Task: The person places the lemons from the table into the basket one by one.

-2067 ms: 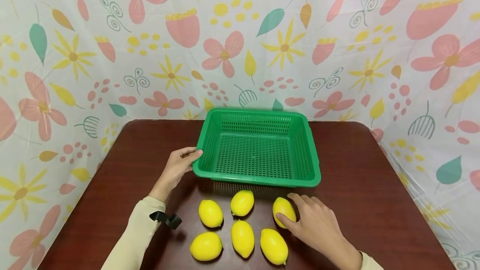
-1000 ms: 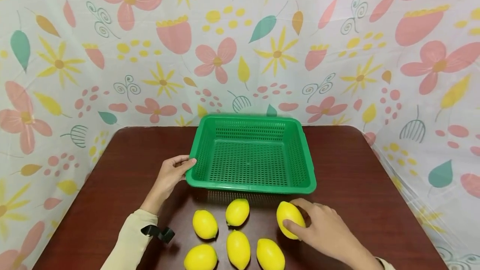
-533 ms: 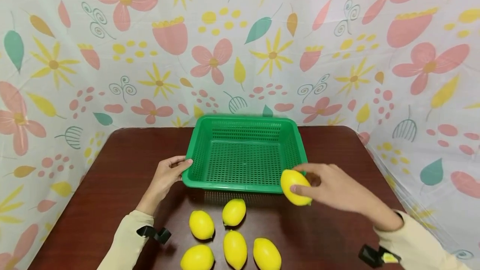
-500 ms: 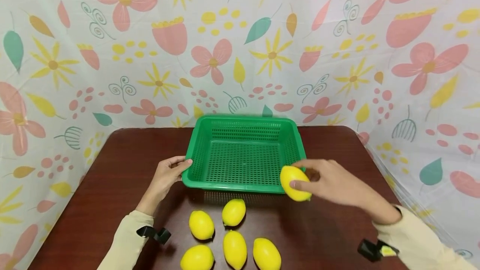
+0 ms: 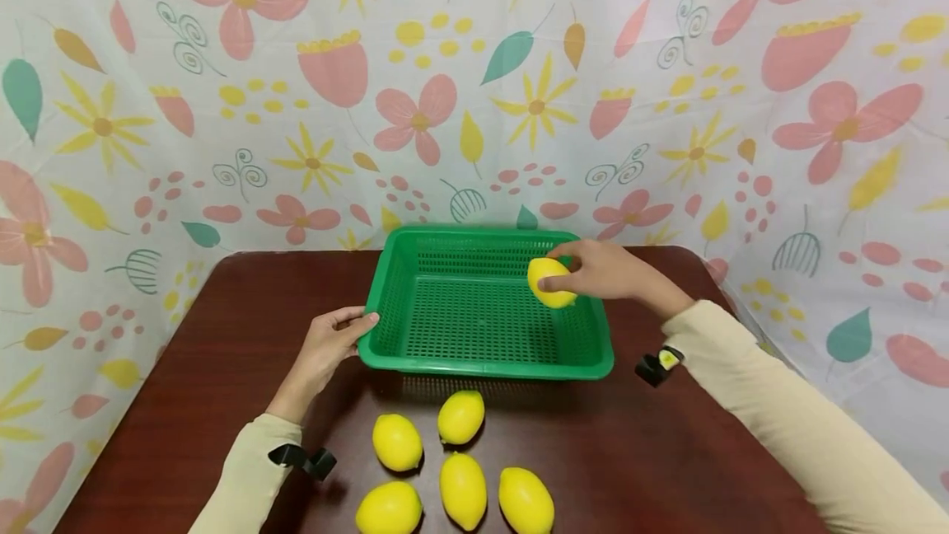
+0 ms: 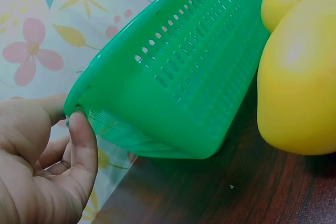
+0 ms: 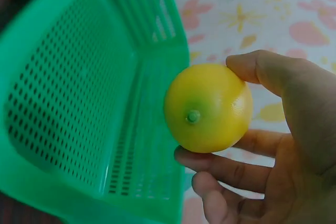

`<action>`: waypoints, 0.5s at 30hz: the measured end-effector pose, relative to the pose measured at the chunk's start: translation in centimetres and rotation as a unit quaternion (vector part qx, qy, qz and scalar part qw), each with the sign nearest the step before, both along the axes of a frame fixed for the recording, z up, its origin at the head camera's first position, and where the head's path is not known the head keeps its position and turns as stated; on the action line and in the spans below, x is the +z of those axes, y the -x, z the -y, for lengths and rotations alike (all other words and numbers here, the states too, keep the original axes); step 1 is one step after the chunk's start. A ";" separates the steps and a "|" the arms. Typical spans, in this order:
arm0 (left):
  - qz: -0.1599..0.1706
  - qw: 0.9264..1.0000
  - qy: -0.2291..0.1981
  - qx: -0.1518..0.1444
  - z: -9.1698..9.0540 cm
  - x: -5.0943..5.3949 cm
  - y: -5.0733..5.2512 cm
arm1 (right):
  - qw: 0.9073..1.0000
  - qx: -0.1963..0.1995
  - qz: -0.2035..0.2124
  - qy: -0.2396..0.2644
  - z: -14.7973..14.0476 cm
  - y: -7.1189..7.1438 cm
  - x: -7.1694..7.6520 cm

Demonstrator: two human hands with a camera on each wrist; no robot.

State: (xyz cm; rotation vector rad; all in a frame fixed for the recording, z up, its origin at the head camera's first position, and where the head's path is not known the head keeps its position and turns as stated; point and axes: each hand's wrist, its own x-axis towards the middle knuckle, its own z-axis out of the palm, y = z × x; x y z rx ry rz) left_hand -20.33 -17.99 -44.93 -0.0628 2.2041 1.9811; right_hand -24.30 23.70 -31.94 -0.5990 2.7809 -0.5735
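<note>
Lemon (image 5: 549, 283) pinched in the right hand (image 5: 602, 269) — at the green basket's (image 5: 485, 369) right end; height over it I cannot judge. Left hand (image 5: 329, 344) grips the basket's left side. Five other lemons (image 5: 463, 491) on the table (image 5: 630, 452). Yellow patch (image 5: 669, 359) at the right wrist — too small for me to read.

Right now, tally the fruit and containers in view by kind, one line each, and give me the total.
Yellow oval lemons: 6 (5 on the dark red-brown, wood-grained table, 1 held in the right hand)
Green rectangular perforated plastic basket: 1
Total: 7
</note>
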 end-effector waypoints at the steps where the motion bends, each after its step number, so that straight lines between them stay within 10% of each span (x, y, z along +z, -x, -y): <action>1: 0.000 1.000 0.001 0.002 0.1 0.0 0.0 | 1.000 0.004 0.000 -0.005 0.2 0.7 -0.4; 15: 0.009 1.000 0.010 0.007 0.1 0.1 -0.1 | 0.995 -0.006 0.016 -0.103 1.9 7.1 -5.2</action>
